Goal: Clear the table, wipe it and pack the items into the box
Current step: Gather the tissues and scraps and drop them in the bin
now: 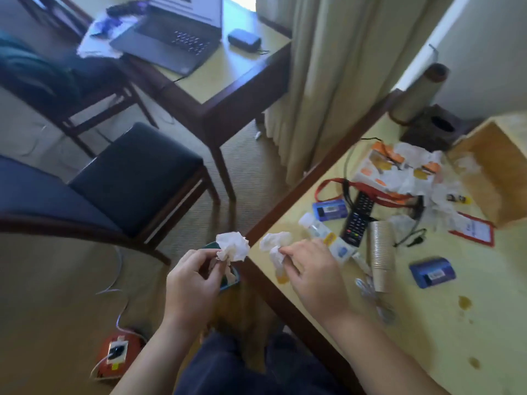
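My left hand [191, 283] pinches a crumpled white tissue [232, 246] just off the table's left edge, above a teal bin [229, 277] on the floor. My right hand [310, 275] grips a second crumpled tissue [275, 243] at the corner of the yellow table [456, 323]. On the table lie a black remote [358, 216], a small clear bottle [315, 226], a stack of paper cups [382, 258], two blue packs [432, 272] [329, 209], a red lanyard [368, 192] and orange-white wrappers [399, 169]. An open cardboard box [499, 166] stands at the far right. Brown stains [464, 302] mark the tabletop.
A dark tissue holder [433, 129] and a lamp [419, 92] stand at the table's far end by the curtain [328, 67]. A blue-cushioned chair [85, 201] is to my left. A desk with a laptop [168, 38] is beyond. A power strip [117, 352] lies on the carpet.
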A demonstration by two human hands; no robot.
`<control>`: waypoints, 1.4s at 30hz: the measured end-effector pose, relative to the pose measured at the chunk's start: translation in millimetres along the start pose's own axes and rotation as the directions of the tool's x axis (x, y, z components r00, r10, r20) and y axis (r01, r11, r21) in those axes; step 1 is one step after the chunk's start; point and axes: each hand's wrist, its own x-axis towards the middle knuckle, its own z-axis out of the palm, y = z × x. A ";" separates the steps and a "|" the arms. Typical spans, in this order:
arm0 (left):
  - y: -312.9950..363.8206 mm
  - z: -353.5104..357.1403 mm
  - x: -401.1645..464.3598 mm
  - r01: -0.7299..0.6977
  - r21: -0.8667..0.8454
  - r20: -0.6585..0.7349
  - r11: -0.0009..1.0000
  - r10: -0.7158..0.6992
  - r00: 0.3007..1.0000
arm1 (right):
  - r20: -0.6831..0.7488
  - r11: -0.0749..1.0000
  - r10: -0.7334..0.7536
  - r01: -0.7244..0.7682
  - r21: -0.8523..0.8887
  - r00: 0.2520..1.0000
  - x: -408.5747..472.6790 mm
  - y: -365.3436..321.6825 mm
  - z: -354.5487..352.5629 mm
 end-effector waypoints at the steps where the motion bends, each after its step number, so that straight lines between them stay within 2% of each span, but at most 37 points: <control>1: -12.8 -8.4 -1.2 0.027 -0.003 -0.011 1.000 -0.027 1.000 | 0.019 1.000 -0.020 0.019 0.009 1.000 2.5 -11.0 12.7; 9: -117.6 -82.5 -4.7 0.158 0.003 -0.030 0.987 -0.158 0.987 | 0.226 0.996 -0.067 0.050 0.078 0.972 13.5 -96.2 115.3; 13: -154.8 -101.3 5.7 0.153 0.024 0.005 0.988 -0.153 0.988 | 0.304 0.997 0.003 -0.028 0.078 0.953 7.7 -114.7 171.3; 17: -190.1 -90.1 25.1 0.218 0.015 0.009 0.976 -0.218 0.976 | 0.358 0.995 0.071 -0.094 0.046 0.931 -0.5 -102.0 230.1; 20: -220.1 -63.1 39.9 0.283 0.028 0.019 0.959 -0.284 0.959 | 0.365 0.991 0.123 -0.136 0.010 0.923 -9.7 -76.5 284.6; 23: -268.0 -19.3 51.6 0.322 0.024 -0.028 0.947 -0.321 0.947 | 0.396 0.979 0.204 -0.189 -0.076 0.895 -17.0 -37.6 357.1; 25: -304.2 16.7 61.1 0.338 0.030 -0.040 0.941 -0.337 0.941 | 0.527 0.976 0.212 -0.150 -0.158 0.823 -15.8 -0.1 409.5; 27: -338.2 52.7 69.1 0.361 0.044 -0.025 0.931 -0.360 0.933 | 0.690 0.961 0.276 -0.204 -0.187 0.669 -18.6 32.5 454.7; 29: -371.6 88.7 78.9 0.405 0.061 -0.011 0.912 -0.406 0.914 | 0.825 0.946 0.265 -0.299 -0.124 0.498 -31.2 62.8 490.0; 30: -387.0 106.1 84.7 0.429 0.075 0.002 0.900 -0.430 0.903 | 0.869 0.945 0.280 -0.276 -0.175 0.407 -33.6 73.4 496.9; 31: -400.5 122.6 91.0 0.453 0.096 0.021 0.886 -0.457 0.889 | 0.872 0.928 0.320 -0.307 -0.210 0.371 -33.7 80.5 499.8; 32: -412.1 137.5 96.8 0.480 0.121 0.049 0.869 -0.488 0.871 | 0.859 0.920 0.343 -0.318 -0.227 0.379 -33.9 82.9 496.7; 34: -426.0 157.6 105.6 0.530 0.214 0.169 0.820 -0.566 0.807 | 0.802 0.891 0.402 -0.391 -0.231 0.441 -33.0 85.1 480.9; 36: -421.6 161.6 109.6 0.519 0.335 0.301 0.786 -0.612 0.731 | 0.755 0.861 0.437 -0.471 -0.192 0.490 -37.6 76.4 453.2; 37: -412.9 157.5 110.2 0.517 0.353 0.322 0.779 -0.621 0.715 | 0.745 0.849 0.442 -0.502 -0.166 0.501 -38.7 64.4 432.6; 39: -381.6 135.7 106.6 0.507 0.342 0.300 0.791 -0.603 0.739 | 0.734 0.854 0.420 -0.506 -0.120 0.534 -42.3 33.7 389.1; 42: -300.4 79.3 89.0 0.445 0.274 0.239 0.852 -0.509 0.827 | 0.736 0.902 0.312 -0.431 -0.031 0.601 -40.1 -28.9 306.1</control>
